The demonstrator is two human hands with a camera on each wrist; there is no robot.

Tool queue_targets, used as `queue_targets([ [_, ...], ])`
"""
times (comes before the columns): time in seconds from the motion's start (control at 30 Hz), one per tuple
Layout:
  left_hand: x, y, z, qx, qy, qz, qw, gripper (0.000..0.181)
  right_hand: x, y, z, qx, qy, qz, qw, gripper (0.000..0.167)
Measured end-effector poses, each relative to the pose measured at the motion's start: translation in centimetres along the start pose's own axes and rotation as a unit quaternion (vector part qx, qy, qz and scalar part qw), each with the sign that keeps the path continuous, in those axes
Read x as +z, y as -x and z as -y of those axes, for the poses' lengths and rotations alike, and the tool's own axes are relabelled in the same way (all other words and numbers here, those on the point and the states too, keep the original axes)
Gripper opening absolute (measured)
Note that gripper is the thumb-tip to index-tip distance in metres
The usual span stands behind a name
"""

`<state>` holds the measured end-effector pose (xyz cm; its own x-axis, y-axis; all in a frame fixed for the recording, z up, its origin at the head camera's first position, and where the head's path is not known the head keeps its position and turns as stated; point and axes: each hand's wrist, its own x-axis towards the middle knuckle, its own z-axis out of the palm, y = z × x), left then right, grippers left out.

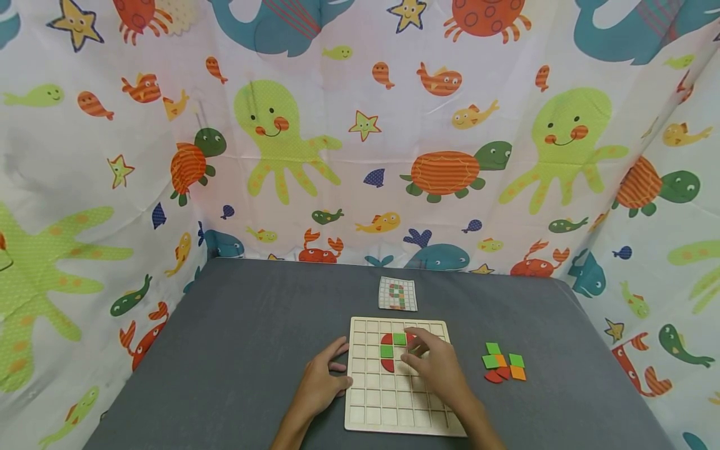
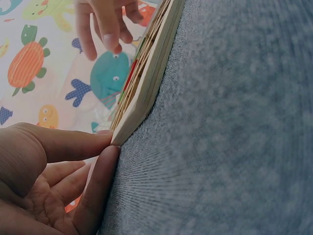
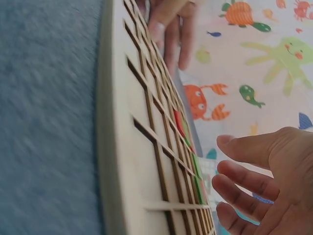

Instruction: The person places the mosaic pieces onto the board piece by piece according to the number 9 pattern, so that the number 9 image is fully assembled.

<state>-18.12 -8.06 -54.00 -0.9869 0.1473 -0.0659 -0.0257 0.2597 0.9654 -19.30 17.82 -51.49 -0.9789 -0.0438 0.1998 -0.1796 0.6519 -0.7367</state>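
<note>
A wooden grid board [image 1: 368, 400] lies on the dark grey table. Red rounded pieces [image 1: 387, 365] and green square tiles [image 1: 399, 339] sit in its upper cells. At the board's left edge, my left hand [image 1: 320, 382] pinches the rim between thumb and finger; the left wrist view shows this grip at a corner [image 2: 128, 131]. Over the upper right of the grid hovers my right hand [image 1: 441, 372], partly covering a red piece [image 1: 411, 337]. In the right wrist view, its fingers [image 3: 244, 178] are spread and loosely bent, with no piece visible between them.
Right of the board is a loose group of green tiles [image 1: 492, 348], orange tiles [image 1: 518, 373] and red rounded pieces [image 1: 494, 376]. Behind the board lies a small printed pattern card [image 1: 397, 303]. A sea-animal curtain [image 1: 349, 187] encloses the table's back and sides.
</note>
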Motion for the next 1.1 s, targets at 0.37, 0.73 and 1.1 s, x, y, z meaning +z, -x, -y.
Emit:
queue_targets([
  [0.37, 0.0, 0.0, 0.0, 0.001, -0.004, 0.001, 1.0000, 0.086, -3.3, -0.6, -1.8, 0.021, 0.011, -0.043, 0.9988, 0.054],
  [0.73, 0.0, 0.0, 0.0, 0.003, -0.002, -0.003, 1.0000, 0.086, -6.6, -0.6, -4.2, 0.010, 0.020, -0.079, 0.9966, 0.054],
  [1.1, 0.0, 0.0, 0.0, -0.004, -0.003, -0.001, 1.0000, 0.086, -9.0, -0.3, -6.5, 0.019, 0.034, -0.109, 0.9932, 0.053],
])
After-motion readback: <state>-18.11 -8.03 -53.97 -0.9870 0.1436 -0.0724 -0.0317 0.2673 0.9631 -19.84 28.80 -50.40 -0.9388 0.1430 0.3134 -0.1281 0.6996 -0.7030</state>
